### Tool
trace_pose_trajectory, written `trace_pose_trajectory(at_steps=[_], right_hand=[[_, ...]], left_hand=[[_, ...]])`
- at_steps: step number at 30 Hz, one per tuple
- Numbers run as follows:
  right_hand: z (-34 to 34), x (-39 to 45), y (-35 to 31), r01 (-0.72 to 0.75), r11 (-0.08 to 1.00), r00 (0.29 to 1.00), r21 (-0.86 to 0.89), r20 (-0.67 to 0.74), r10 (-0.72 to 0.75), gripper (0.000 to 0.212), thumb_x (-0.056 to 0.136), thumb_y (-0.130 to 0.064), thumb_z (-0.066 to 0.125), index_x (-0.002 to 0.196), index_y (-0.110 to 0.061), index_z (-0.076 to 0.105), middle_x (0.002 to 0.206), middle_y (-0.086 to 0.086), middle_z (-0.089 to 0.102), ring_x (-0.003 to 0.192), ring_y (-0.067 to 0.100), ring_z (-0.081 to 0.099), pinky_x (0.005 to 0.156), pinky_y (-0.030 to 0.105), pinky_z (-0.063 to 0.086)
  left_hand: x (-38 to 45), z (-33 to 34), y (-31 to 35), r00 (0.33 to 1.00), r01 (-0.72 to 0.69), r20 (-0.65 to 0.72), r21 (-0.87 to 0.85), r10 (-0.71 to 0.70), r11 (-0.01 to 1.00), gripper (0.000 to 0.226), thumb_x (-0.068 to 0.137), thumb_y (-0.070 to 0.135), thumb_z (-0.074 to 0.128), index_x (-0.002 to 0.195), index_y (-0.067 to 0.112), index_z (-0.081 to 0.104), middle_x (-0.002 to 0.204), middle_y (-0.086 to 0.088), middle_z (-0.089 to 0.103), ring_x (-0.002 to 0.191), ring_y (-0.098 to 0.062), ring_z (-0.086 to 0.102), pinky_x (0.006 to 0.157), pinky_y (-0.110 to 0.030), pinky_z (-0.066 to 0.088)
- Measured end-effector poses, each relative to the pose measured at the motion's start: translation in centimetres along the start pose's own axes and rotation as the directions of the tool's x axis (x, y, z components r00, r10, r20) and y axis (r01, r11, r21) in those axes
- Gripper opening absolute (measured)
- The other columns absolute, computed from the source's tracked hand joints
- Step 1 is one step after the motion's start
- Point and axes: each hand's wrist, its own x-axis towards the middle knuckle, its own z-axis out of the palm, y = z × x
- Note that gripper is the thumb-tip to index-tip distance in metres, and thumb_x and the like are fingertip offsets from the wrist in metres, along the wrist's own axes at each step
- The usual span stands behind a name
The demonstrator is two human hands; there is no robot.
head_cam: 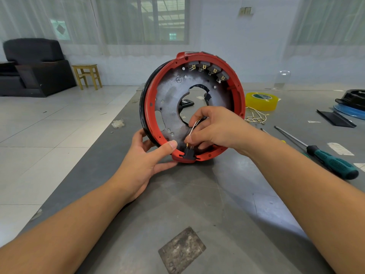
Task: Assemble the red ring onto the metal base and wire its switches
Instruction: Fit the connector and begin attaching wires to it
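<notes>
The red ring (240, 91) stands on edge on the grey table, fitted around the dark metal base (169, 99). Several grey switches (209, 68) with brass terminals line its upper inner rim. A black switch (189, 154) with brass pins sits in the ring's bottom edge. My left hand (146, 161) grips the ring's lower left rim, thumb pressed on the red edge. My right hand (213, 127) pinches a thin white wire (193, 128) whose end meets a brass pin of the black switch.
A bundle of loose wires (256, 117) lies right of the ring, beside a roll of yellow tape (260, 100). Two screwdrivers (325, 157) lie at right. Black and blue parts (351, 103) sit at the far right. The table's left edge drops to tiled floor.
</notes>
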Motion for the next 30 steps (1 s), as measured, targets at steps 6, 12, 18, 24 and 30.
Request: trace_pose_trajectory(at_steps=[6, 12, 18, 24, 30], right_hand=[[0.5, -0.3, -0.5, 0.015, 0.998, 1.0, -0.053, -0.003, -0.015, 0.031, 0.08, -0.003, 0.081, 0.104, -0.01, 0.062, 0.081, 0.006, 0.078, 0.064, 0.011, 0.071, 0.061, 0.023, 0.06], [0.7, -0.5, -0.7, 0.021, 0.994, 1.0, -0.111, -0.003, -0.021, 0.033, 0.08, -0.006, 0.081, 0.107, -0.011, 0.062, 0.081, 0.001, 0.079, 0.073, 0.021, 0.076, 0.071, 0.031, 0.064], [1.0, -0.5, -0.7, 0.03, 0.983, 0.999, -0.179, -0.022, -0.034, 0.03, 0.079, -0.01, 0.082, 0.101, -0.017, 0.062, 0.076, -0.006, 0.077, 0.06, 0.014, 0.072, 0.057, 0.026, 0.059], [1.1, -0.5, -0.8, 0.04, 0.982, 0.999, -0.186, -0.023, -0.045, 0.03, 0.079, -0.008, 0.081, 0.102, -0.014, 0.062, 0.078, -0.003, 0.078, 0.06, 0.015, 0.071, 0.06, 0.028, 0.059], [0.1, -0.4, -1.0, 0.016, 0.992, 0.998, -0.124, -0.057, -0.024, 0.024, 0.086, -0.013, 0.079, 0.107, -0.015, 0.066, 0.082, 0.004, 0.079, 0.081, 0.025, 0.077, 0.077, 0.037, 0.064]], left_hand=[[0.0, -0.5, 0.0, 0.998, 0.063, 0.035, -0.104, -0.059, 0.993, 0.07, 0.07, 0.01, 0.088, 0.131, 0.017, 0.055, 0.124, -0.009, 0.071, 0.106, -0.032, 0.076, 0.076, -0.058, 0.063], [-0.2, 0.0, 0.0, 0.994, 0.099, 0.08, -0.274, -0.08, 0.957, 0.069, 0.071, -0.005, 0.083, 0.133, 0.011, 0.057, 0.122, -0.02, 0.068, 0.116, -0.038, 0.072, 0.079, -0.065, 0.061], [-0.2, 0.2, 0.0, 0.996, 0.09, 0.055, -0.323, -0.076, 0.942, 0.051, 0.073, -0.006, 0.079, 0.119, 0.011, 0.064, 0.113, -0.014, 0.072, 0.112, -0.036, 0.074, 0.079, -0.062, 0.062], [-0.3, 0.2, 0.0, 0.996, 0.09, 0.044, -0.322, -0.08, 0.943, 0.061, 0.073, -0.005, 0.08, 0.128, 0.011, 0.061, 0.116, -0.014, 0.072, 0.115, -0.037, 0.073, 0.08, -0.061, 0.062], [-0.3, 0.3, 0.0, 0.995, 0.089, 0.06, -0.329, -0.074, 0.94, 0.072, 0.073, -0.006, 0.081, 0.138, 0.014, 0.057, 0.128, -0.022, 0.068, 0.116, -0.037, 0.073, 0.08, -0.061, 0.062]])
